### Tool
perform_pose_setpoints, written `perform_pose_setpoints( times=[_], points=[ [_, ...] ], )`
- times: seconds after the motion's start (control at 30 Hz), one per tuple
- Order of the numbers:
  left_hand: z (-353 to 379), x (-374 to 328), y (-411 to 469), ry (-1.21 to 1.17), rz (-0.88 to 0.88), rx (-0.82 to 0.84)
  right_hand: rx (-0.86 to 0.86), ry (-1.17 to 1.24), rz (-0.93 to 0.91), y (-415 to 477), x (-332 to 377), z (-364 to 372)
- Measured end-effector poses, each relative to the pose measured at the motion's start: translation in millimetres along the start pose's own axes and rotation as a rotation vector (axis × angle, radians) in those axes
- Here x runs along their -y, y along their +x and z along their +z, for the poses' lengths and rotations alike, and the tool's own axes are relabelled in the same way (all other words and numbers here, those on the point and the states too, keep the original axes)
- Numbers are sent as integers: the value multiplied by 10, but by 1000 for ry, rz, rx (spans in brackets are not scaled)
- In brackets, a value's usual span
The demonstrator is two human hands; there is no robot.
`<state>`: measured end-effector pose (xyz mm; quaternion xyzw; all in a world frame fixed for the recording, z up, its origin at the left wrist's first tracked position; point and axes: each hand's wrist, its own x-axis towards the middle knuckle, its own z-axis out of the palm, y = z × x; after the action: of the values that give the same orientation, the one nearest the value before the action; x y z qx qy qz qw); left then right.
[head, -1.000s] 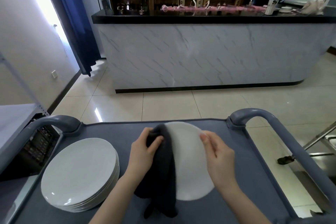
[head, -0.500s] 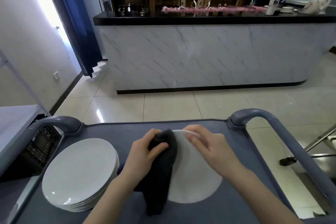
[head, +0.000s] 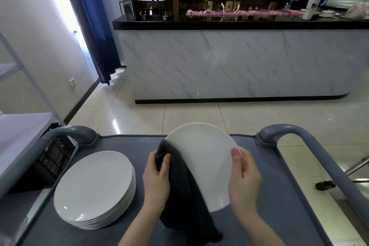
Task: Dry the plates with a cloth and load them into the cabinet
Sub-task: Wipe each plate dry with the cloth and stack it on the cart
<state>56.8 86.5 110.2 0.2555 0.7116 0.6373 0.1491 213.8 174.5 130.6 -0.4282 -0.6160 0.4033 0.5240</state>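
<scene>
One plate [head: 203, 162] is being dried at lower centre, tilted up over the cart [head: 279, 215]. The cloth [head: 183, 195] is gripped by the left hand [head: 157, 179] against its left edge, and its right rim is pinched by the right hand [head: 243, 175]. A stack [head: 93, 185] waits at lower left; nothing is seen loaded. Since half a second ago the plate has been raised, and the right hand has been shifted from top edge to right rim.

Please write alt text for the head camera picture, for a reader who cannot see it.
A person holds a white plate tilted above a grey cart: the left hand grips a dark cloth against its left edge, the right hand grips its right rim. A stack of white plates lies on the cart at left; a marble counter stands behind.
</scene>
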Motion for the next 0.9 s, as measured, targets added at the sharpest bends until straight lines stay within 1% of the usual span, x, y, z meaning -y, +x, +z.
perform_pose_setpoints(
  times=[0.07,0.13,0.23,0.3,0.4,0.43,0.47,0.53,0.63,0.73,0.8,0.83,0.87,0.9],
  points=[
    [33,60,-51,-23,-38,-17,-25,16,56,-17,-8,14],
    [-7,55,1,27,13,38,39,-43,-1,44,5,-42],
    [-99,-55,116,125,124,177,164,-151,-121,264,86,-184],
    [-125,-160,175,170,188,265,286,-214,-209,413,146,-243],
    [-71,-272,251,302,303,460,574,-368,-348,481,157,-227],
    [-41,-289,261,368,351,527,636,-419,-386,463,144,-205],
    [-14,-287,260,410,384,559,658,-441,-400,435,132,-183],
    [21,-280,250,382,388,508,604,-384,-379,366,101,-156],
    [8,-205,249,300,364,316,429,-237,-283,256,50,-155],
    [-15,-72,184,174,150,134,159,-88,-117,156,15,-136],
    [45,42,48,92,13,78,-27,24,14,88,9,-74],
    [82,85,-25,49,-26,64,-84,61,56,62,8,-51],
    [103,100,-78,9,-45,54,-96,75,78,39,-1,-42],
    [102,92,-96,-20,-46,49,-69,67,88,25,-21,-46]
  ],
)
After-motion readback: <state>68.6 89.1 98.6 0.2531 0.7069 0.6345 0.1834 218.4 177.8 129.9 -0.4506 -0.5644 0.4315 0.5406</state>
